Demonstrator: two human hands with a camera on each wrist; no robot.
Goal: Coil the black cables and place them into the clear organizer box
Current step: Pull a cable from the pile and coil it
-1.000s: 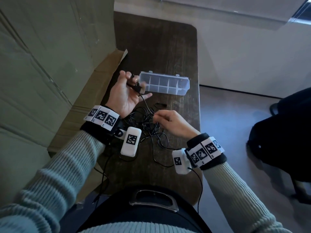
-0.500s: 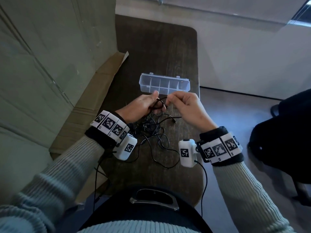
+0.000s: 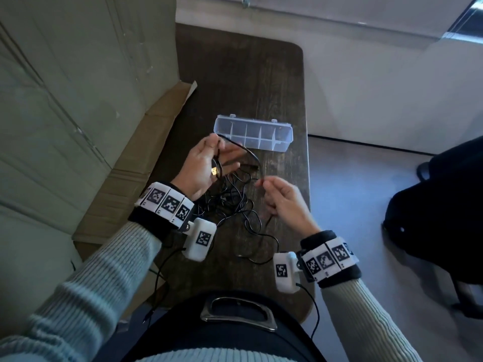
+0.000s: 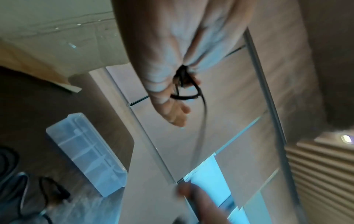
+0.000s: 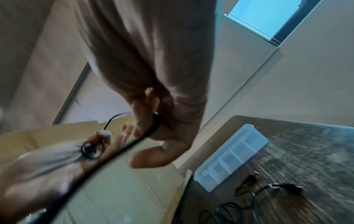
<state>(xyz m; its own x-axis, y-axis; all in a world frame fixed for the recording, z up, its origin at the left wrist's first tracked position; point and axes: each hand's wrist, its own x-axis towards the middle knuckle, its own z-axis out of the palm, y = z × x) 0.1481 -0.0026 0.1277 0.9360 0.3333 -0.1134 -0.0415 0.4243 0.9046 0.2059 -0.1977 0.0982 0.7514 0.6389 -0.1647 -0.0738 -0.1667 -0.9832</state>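
Note:
A clear organizer box (image 3: pixel 253 133) with several divided compartments lies open on the dark wooden table (image 3: pixel 235 74); it also shows as the box (image 4: pixel 86 153) and the box (image 5: pixel 231 154). My left hand (image 3: pixel 209 163) holds small loops of a thin black cable (image 3: pixel 251 155) in its palm, with a gold USB plug (image 3: pixel 214 171) showing. The loops (image 4: pixel 184 87) sit between thumb and fingers. My right hand (image 3: pixel 279 197) pinches the same cable (image 5: pixel 134 144) a short way along it. More black cables (image 3: pixel 235 205) lie tangled on the table between my wrists.
A flattened cardboard box (image 3: pixel 136 163) leans at the table's left edge against a pale wall. A dark bag (image 3: pixel 439 218) sits on the floor to the right. The table's right edge runs just past the organizer box.
My hands, together over the tangle half a second ago, have drawn apart. The left hand rose with the loops towards the box; the right hand slid back along the cable.

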